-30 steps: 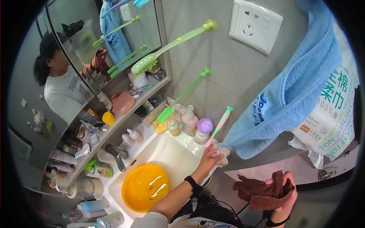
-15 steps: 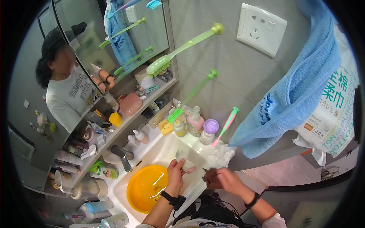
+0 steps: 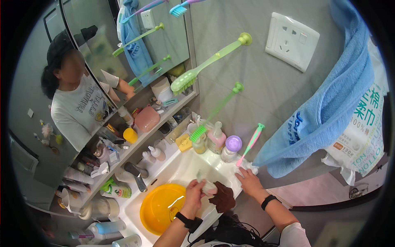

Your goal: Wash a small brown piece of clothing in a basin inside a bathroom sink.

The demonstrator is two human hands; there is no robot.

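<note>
My left hand (image 3: pixel 193 196) is closed over the sink, gripping a clear, whitish soft-looking item (image 3: pixel 202 177) with a pinkish lower end; its kind cannot be made out. A dark brown cloth (image 3: pixel 224 197) hangs beside that item, just right of my left fingers; whether they hold it too is hidden. At the sink's right corner, my right hand (image 3: pixel 250 184) has its fingers stretched out, touching crumpled white tissue (image 3: pixel 252 168). Below and left of my left hand, a yellow basin (image 3: pixel 150 206) sits in the white sink (image 3: pixel 173 168).
Toothbrushes, one pale green (image 3: pixel 214 61) and one pink-and-green (image 3: pixel 251 144), stick out from the wall. A purple-lidded jar (image 3: pixel 233 144) and a pink pump bottle (image 3: pixel 215 139) stand behind the sink, near the faucet (image 3: pixel 135 175). A blue towel (image 3: pixel 317 111) hangs at right.
My right hand has let go of the brown cloth and moved right and up to the white tissue. The cloth now hangs spread out by my left hand. The view has shifted slightly.
</note>
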